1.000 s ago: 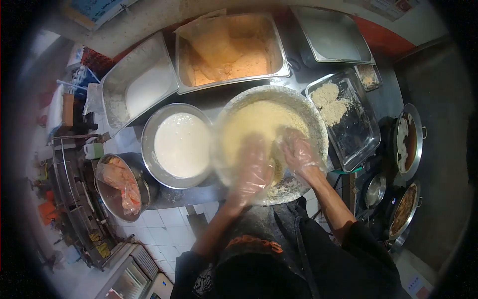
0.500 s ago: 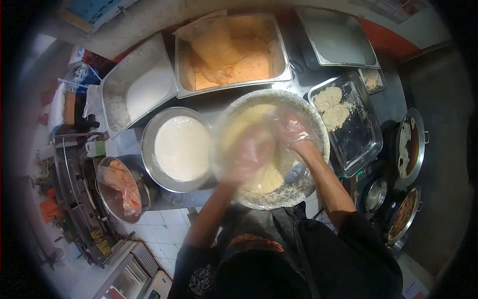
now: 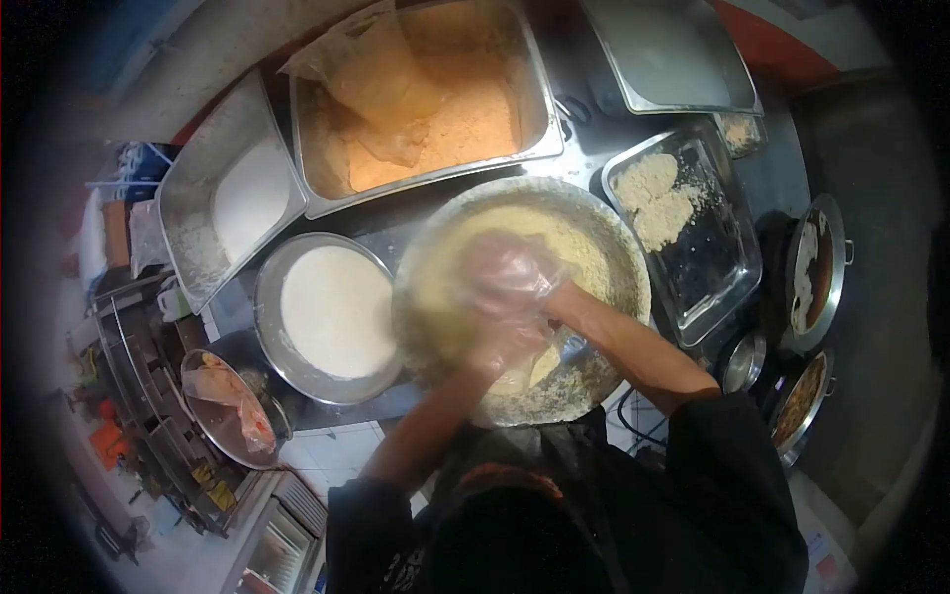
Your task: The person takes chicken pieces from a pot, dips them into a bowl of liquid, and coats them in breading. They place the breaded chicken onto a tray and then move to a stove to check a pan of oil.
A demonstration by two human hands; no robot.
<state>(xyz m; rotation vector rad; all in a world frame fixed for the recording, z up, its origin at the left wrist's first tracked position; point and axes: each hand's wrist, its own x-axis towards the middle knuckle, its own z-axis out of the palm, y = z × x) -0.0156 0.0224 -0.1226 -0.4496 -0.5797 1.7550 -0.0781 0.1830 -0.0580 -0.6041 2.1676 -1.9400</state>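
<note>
A deep steel pan (image 3: pixel 435 181) with orange coating mix stands at the far side of the counter. In front of it, in the middle, is the big round bowl (image 3: pixel 638 297). Its mouth points straight up and, being round, it has no long axis. It is filled with pale crumbs (image 3: pixel 584 252).

To the left a slanted pan (image 3: pixel 198 168) holds white flour, and a smaller round bowl (image 3: pixel 265 297) with white batter (image 3: pixel 336 312) stands just beside the crumb bowl. To the right a dark tray (image 3: pixel 712 277) carries two breaded pieces (image 3: pixel 658 198) at its far end.

Both hands wear clear plastic gloves and are inside the big bowl. The right hand (image 3: pixel 505 267) comes in from the right and lies on top. The left hand (image 3: pixel 500 342) comes from the near side and is under it, touching it. They are pressed together over the crumbs. The picture is blurred here, so I cannot tell how far the fingers are closed, or if some piece is held between the palms.
</note>
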